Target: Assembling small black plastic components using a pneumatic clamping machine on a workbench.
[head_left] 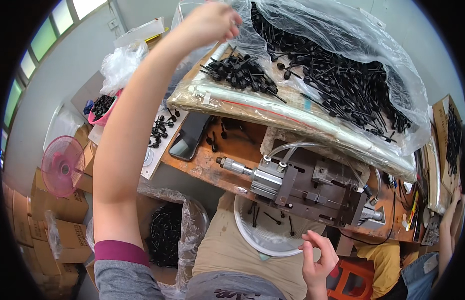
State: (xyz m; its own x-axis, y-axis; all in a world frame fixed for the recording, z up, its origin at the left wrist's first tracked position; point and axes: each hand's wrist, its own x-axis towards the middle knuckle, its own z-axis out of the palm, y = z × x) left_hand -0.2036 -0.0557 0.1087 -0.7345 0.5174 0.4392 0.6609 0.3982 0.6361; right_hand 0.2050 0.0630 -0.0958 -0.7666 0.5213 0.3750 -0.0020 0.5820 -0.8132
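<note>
The small heap of black knob-headed parts lies on the plastic-wrapped board beyond the tabletop, at about 5 o'clock from the left hand, with 12 o'clock toward the top edge of the view. Its thin stems point many ways, so the heap has no single long axis; one stem at its right end runs roughly from 10 to 4 o'clock. The left hand is the nearer of the two, raised just above the heap in view, its fingers curled and blurred; I cannot tell whether it has hold of anything. A larger pile of the same parts spreads at 4 o'clock from that hand, inside clear plastic sheeting. The right hand is well apart from the heap, which lies at 11 o'clock from it; its fingers are loosely bent, the thumb apart, with nothing seen in its hold. The white mesh basket, with a few loose parts inside, is just beside it at 10 o'clock, and the pneumatic fixture sits on the tabletop at 11 o'clock.
</note>
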